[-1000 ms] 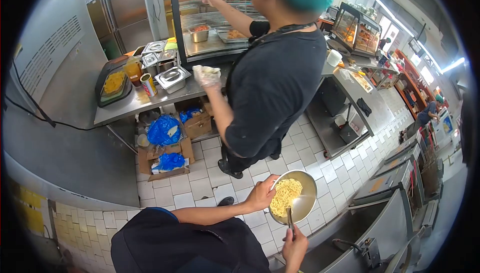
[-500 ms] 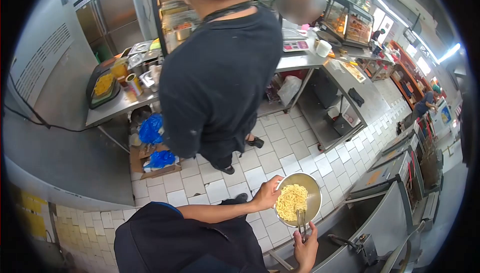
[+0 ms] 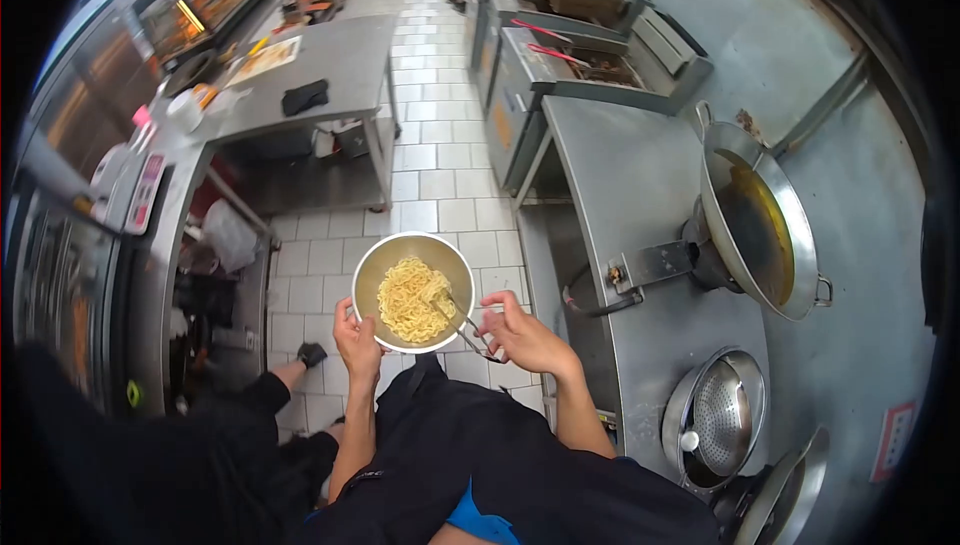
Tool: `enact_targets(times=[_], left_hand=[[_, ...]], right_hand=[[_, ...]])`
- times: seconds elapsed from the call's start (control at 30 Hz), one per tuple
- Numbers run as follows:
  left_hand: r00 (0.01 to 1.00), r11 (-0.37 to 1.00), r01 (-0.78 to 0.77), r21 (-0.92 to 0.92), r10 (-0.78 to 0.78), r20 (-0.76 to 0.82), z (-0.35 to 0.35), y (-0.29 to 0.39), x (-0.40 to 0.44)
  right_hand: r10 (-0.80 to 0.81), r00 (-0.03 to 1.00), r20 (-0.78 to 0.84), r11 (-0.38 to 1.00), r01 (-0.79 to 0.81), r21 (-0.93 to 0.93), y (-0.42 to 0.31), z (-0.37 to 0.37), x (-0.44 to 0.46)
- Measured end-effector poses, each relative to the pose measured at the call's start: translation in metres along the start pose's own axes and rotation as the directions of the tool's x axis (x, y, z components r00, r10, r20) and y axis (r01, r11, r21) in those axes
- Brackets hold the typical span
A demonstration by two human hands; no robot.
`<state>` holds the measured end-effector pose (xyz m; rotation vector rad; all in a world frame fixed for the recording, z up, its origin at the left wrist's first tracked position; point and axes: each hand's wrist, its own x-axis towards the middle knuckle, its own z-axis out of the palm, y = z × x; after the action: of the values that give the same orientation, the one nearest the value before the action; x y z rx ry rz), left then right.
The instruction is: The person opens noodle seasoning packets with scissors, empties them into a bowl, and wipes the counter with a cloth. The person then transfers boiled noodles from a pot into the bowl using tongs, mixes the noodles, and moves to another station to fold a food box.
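My left hand [image 3: 358, 345] grips the near left rim of a round metal bowl [image 3: 452, 257], thumb at the edge and fingers under the side. Yellow noodles [image 3: 408, 303] lie in a heap inside it. Metal tongs [image 3: 466, 325] lean over the bowl's right rim with their tips among the noodles. Around the tongs' handle end, my right hand [image 3: 528, 340] is loosely closed, its index finger raised. The bowl is held in the air above the tiled floor.
On the right, a steel counter [image 3: 600, 165] carries a wok [image 3: 800, 215] with yellowish liquid and a perforated strainer [image 3: 725, 425] in a pot. Fryers [image 3: 560, 55] stand beyond. At left is a work table [image 3: 345, 55]; a person in black [image 3: 130, 465] stands close by.
My view has swung right, bringing the wok counter and fryers into full sight. The co-worker is now at the lower left. Bowl and tongs have stayed with my hands.
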<state>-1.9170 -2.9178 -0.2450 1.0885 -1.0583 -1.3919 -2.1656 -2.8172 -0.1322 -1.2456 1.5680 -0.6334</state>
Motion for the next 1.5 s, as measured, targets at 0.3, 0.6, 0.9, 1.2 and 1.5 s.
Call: enact_targets(times=[0.3, 0.6, 0.9, 1.2, 1.5], left_hand=[[0.879, 0.987, 0.135, 0.089, -0.161, 0.448, 0.158, 0.003, 0.152], [0.868, 0.974, 0.128, 0.186, -0.201, 0.454, 0.268, -0.03, 0.303], [0.996, 0.993, 0.085, 0.086, -0.087, 0.018, 0.265, -0.024, 0.469], [0.957, 0.973, -0.2, 0.117, 0.22, -0.19, 0.242, -0.025, 0.675], [0.917, 0.962, -0.242, 0.127, 0.27, -0.295, 0.273, 0.026, 0.859]], right_hand=[[0.35, 0.923, -0.159, 0.856, -0.247, 0.454, 0.058, -0.084, 0.061], [0.323, 0.908, -0.267, 0.888, -0.194, 0.417, 0.026, -0.208, 0.189], [0.032, 0.962, -0.27, 0.999, -0.023, 0.037, 0.005, -0.354, 0.385], [-0.058, 0.979, 0.194, 0.926, 0.126, -0.357, -0.093, -0.348, 0.648], [-0.328, 0.928, -0.176, 0.81, 0.181, -0.557, -0.185, -0.429, 0.818]])
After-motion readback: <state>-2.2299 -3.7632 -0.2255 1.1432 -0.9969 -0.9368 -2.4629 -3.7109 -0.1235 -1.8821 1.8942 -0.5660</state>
